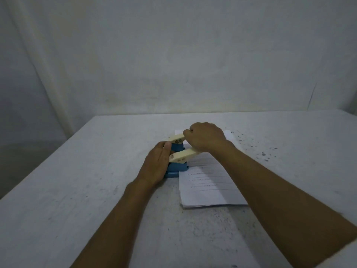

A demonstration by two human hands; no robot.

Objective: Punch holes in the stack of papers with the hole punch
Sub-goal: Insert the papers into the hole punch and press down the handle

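A hole punch [176,167] with a blue base and a cream lever stands mid-table. The left edge of a stack of white printed papers [208,186] is tucked into its slot. My left hand [156,165] lies flat against the punch's left side and holds the base. My right hand [204,137] is closed in a fist over the far end of the cream lever [181,154], which is raised at an angle. My right forearm crosses over the papers and hides their middle.
The white table [77,190] carries dark specks at the right [263,153]. A pale wall [173,55] rises behind the far table edge. The table's left edge runs diagonally at the left.
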